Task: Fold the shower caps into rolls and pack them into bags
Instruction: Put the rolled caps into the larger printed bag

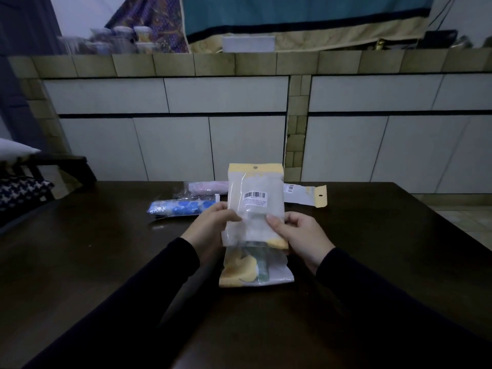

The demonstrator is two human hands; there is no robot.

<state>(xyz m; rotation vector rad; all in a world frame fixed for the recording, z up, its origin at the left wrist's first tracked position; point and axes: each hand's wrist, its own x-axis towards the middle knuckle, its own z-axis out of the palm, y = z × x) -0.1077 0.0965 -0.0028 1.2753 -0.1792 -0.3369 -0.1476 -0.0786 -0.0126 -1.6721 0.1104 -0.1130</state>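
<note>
I hold one clear bag [255,206] upright over the dark tabletop [106,262], its yellow header with the hang hole at the top and a barcode label facing me. My left hand [210,227] pinches its left edge, fingers curled round it; my right hand [298,235] grips the right edge, thumb pressed on the front. Below my hands, one rolled shower cap [253,267], yellow and green in its own clear wrap, lies on the tabletop, its upper end hidden behind the bag's lower edge; I cannot tell whether it has entered the bag.

Further back lie three more things: one blue-patterned packed roll [181,206] to the left, one pink packed roll [207,188] just behind it, and one flat bag with a yellow header [306,195] to the right, partly hidden by the bag I hold.
</note>
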